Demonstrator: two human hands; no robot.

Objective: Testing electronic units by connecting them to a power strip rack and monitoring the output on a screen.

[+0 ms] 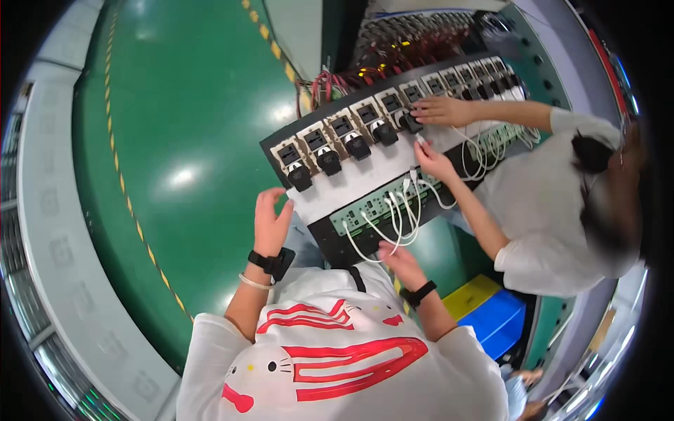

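Green floor point(189, 119) beside socket-lined bench point(333, 198)

We can read no words or numbers here; on the black adapters point(357, 146) along the near left of the row, we make out faint pale print, too small to tell; on the white panels point(62, 235) at the far left, we see pale squarish marks, too blurred to read; yellow-and-black striped tape point(121, 184) marks the green floor point(203, 112).
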